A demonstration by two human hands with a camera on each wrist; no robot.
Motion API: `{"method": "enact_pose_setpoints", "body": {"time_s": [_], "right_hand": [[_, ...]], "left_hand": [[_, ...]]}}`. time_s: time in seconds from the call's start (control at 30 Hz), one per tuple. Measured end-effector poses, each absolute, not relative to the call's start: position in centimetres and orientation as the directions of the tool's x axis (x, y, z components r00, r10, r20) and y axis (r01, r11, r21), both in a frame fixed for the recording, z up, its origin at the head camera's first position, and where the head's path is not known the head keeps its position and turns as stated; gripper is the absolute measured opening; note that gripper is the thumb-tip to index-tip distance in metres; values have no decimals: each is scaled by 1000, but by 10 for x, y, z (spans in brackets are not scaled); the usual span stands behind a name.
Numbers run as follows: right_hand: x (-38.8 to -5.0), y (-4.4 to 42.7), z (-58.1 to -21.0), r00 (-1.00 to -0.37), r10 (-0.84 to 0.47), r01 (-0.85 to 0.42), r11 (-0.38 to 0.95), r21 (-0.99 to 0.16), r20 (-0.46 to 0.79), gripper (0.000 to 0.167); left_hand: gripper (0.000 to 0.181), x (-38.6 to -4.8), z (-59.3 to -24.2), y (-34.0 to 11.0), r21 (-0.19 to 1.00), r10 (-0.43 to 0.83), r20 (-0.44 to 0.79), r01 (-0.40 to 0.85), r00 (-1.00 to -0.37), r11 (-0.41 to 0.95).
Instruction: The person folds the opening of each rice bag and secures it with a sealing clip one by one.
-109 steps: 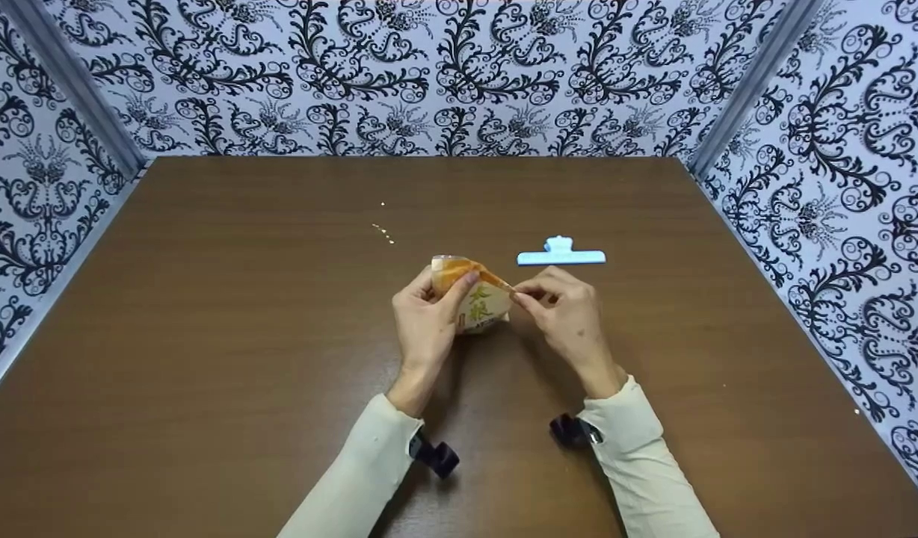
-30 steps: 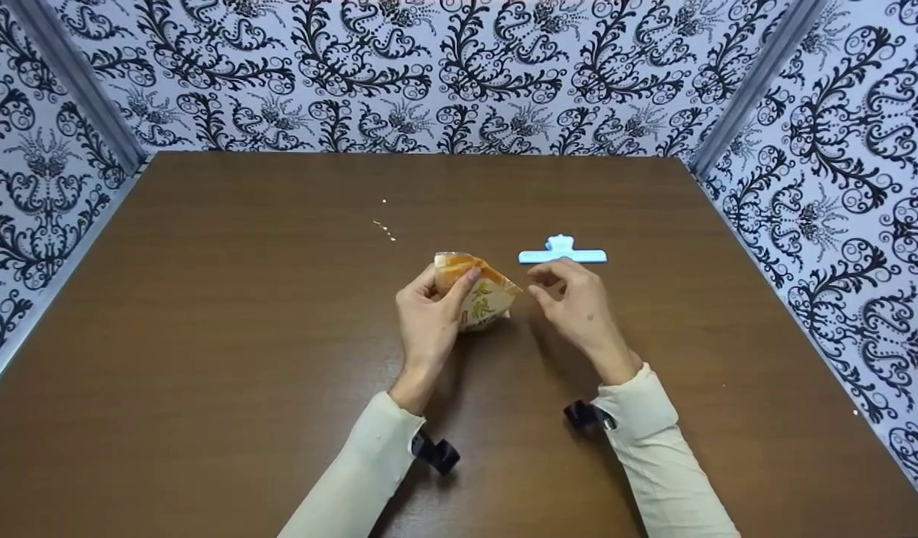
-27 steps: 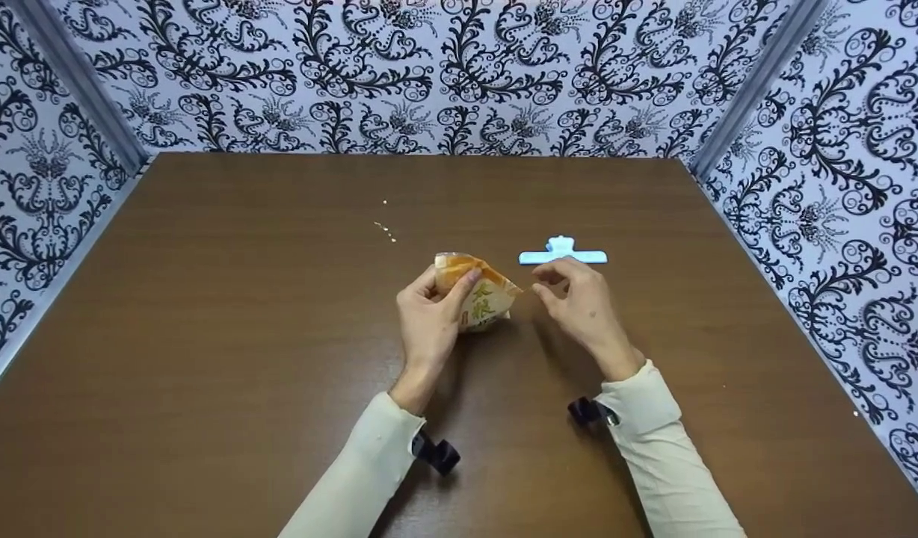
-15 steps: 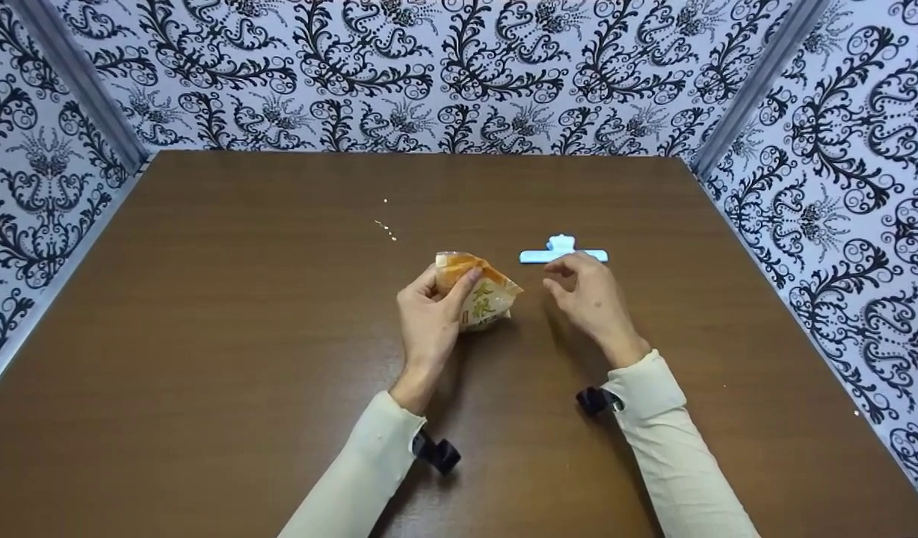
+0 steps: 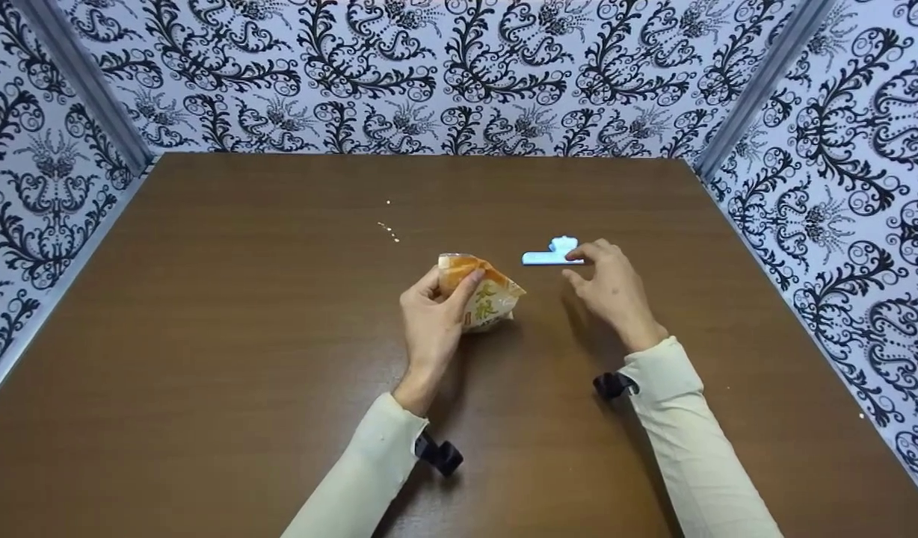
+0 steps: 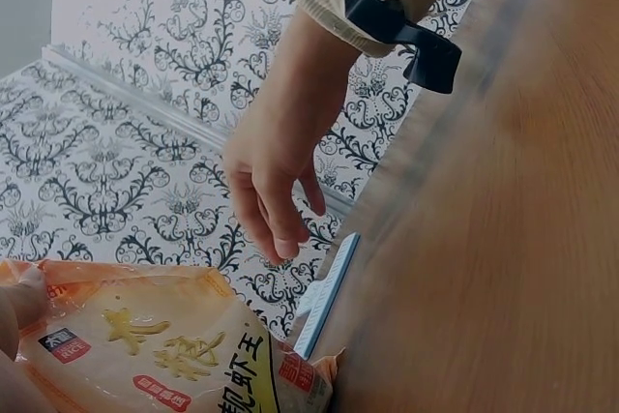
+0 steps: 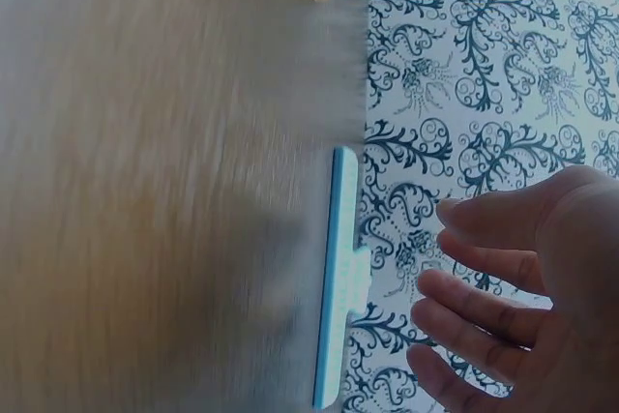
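Note:
An orange and cream plastic bag (image 5: 491, 302) with printed characters is held near its folded top by the left hand (image 5: 433, 317), thumb in front. In the left wrist view the bag (image 6: 164, 340) fills the lower left, its top edge folded over. The right hand (image 5: 614, 288) hovers by the right part of a light blue clip (image 5: 547, 258), hiding that end in the head view. Its fingers are parted and bent a little, with nothing between them. The right wrist view shows the whole clip (image 7: 335, 287) lying apart from the right hand (image 7: 522, 297).
Several small pale crumbs (image 5: 389, 230) lie on the brown table (image 5: 242, 299) behind the bag. Walls with black and white scroll patterns (image 5: 459, 75) stand along the back and both sides. A dark camera is strapped to each wrist.
The right hand has released the bag's right corner and moved right and back to the clip, its fingers spreading. The left hand keeps its hold on the bag in nearly the same place.

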State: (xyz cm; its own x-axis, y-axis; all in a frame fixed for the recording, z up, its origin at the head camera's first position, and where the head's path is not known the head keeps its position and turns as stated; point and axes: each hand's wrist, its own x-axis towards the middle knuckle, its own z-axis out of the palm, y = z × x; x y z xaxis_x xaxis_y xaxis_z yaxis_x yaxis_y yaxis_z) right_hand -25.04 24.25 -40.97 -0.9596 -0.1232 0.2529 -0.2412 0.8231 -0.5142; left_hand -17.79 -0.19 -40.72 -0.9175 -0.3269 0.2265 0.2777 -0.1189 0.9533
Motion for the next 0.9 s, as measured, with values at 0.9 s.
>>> {"method": "enact_pose_setpoints", "body": {"time_s": [0.9], "right_hand": [[-276,241,-426,-978,-177,-210,851,-481,113,65]], "left_hand": [[17,-177,-407,-2,959,-327,220,265,-919,-101]]}}
